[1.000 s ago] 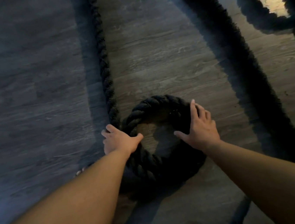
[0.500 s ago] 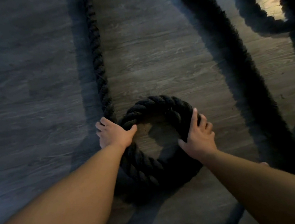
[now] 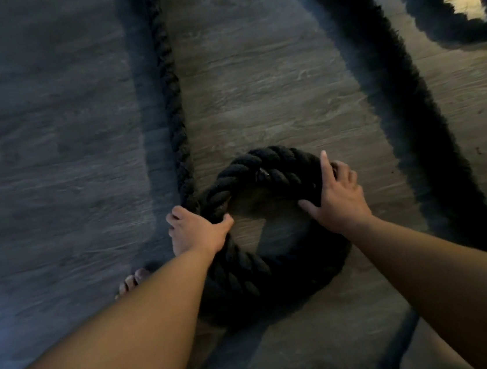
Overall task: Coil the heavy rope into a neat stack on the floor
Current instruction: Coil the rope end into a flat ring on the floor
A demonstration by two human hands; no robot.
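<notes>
A thick black twisted rope forms one small loop (image 3: 267, 166) on the wooden floor (image 3: 271, 90) in front of me. My left hand (image 3: 196, 230) grips the loop's left side, thumb inside the ring and fingers curled over the outside, where the straight run of rope (image 3: 172, 86) meets it. My right hand (image 3: 336, 195) lies on the loop's right side with the index finger stretched along the rope and the thumb inside the ring. The near part of the loop is in shadow.
Another long stretch of the same rope (image 3: 402, 99) runs diagonally across the floor to the right, with more bends (image 3: 442, 22) at the top right. Toes of a bare foot (image 3: 133, 281) show beside my left forearm. Bare floor lies to the left.
Both hands have slid a little further up along the loop, and the loop has tightened slightly. The straight run of rope on the left has shifted a bit leftward.
</notes>
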